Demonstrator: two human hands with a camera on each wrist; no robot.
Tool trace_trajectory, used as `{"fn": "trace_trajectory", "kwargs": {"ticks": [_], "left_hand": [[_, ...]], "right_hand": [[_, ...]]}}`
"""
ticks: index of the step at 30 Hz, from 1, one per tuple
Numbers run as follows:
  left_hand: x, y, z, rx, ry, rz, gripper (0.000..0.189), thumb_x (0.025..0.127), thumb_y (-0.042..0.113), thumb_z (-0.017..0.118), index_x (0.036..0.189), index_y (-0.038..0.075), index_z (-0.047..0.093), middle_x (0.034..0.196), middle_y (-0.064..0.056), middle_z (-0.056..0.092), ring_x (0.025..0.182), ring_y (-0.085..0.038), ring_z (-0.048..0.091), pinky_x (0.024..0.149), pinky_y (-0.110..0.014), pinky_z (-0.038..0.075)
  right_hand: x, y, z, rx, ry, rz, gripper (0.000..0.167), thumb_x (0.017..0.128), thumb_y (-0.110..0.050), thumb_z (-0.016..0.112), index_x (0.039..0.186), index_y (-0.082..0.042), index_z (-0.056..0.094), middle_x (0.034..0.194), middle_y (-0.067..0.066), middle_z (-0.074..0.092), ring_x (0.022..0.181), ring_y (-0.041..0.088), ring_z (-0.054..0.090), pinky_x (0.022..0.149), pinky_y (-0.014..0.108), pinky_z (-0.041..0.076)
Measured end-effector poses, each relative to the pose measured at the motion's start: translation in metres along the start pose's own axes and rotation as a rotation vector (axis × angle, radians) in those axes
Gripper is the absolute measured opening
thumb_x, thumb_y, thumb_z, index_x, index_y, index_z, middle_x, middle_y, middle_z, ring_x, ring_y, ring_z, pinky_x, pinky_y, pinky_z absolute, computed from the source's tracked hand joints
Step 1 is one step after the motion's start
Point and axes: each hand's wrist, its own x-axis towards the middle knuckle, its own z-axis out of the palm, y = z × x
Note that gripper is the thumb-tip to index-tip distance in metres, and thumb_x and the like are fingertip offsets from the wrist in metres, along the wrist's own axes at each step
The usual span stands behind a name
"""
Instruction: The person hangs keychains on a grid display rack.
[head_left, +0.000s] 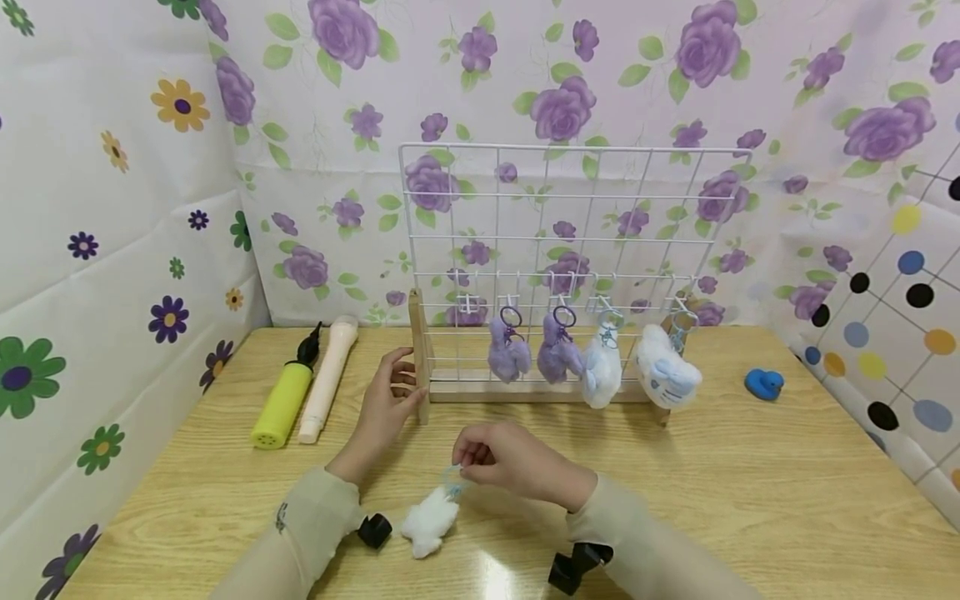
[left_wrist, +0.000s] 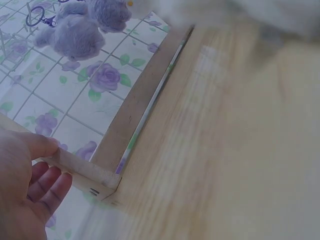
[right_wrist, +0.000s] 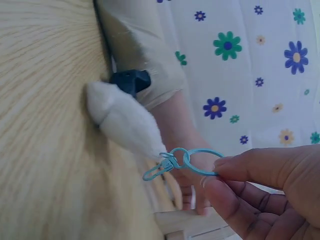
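Observation:
My left hand [head_left: 386,408] grips the wooden end post [head_left: 417,350] of a white wire display rack [head_left: 576,149], thumb on one side and fingers on the other. In front of the rack, my right hand [head_left: 517,458] pinches the light blue ring [right_wrist: 189,162] of a white plush keychain [head_left: 431,521] between thumb and fingertip. The plush hangs low over the table, its body tilted down toward the left wrist. Two purple plush keychains, one of them at left [head_left: 509,350], and two white ones, including the rightmost [head_left: 666,368], hang from rack hooks. The leftmost hook [head_left: 468,305] holds nothing.
On the left lie a yellow-green hand pump [head_left: 283,404] with a black nozzle and a pale cylindrical tube [head_left: 328,379]. A blue toy duck [head_left: 765,383] sits at the right. Flowered and dotted cloths stand around the wooden table [head_left: 750,500].

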Motion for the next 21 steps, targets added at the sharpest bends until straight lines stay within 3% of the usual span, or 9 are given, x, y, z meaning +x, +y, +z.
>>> {"fn": "trace_trajectory", "kwargs": {"ticks": [11,21], "left_hand": [[0.001,-0.001,0.000,0.007,-0.003,0.011,0.061,0.087,-0.002,0.066,0.140,0.010,0.038,0.118,-0.019,0.056,0.100,-0.030,0.058,0.077,-0.022,0.051],[0.001,-0.001,0.000,0.004,0.000,0.015,0.062,0.086,-0.003,0.067,0.140,0.010,0.038,0.117,-0.020,0.056,0.099,-0.030,0.058,0.076,-0.022,0.052]], "right_hand": [[-0.004,-0.007,-0.018,-0.021,0.017,-0.056,0.005,0.091,-0.006,0.064,0.095,-0.008,0.066,0.085,0.002,0.067,0.074,-0.001,0.058,0.067,0.017,0.052],[-0.008,-0.017,-0.037,-0.111,0.051,-0.097,0.004,0.090,-0.006,0.066,0.094,-0.008,0.067,0.084,0.001,0.067,0.074,0.000,0.059,0.067,0.016,0.052]]}}
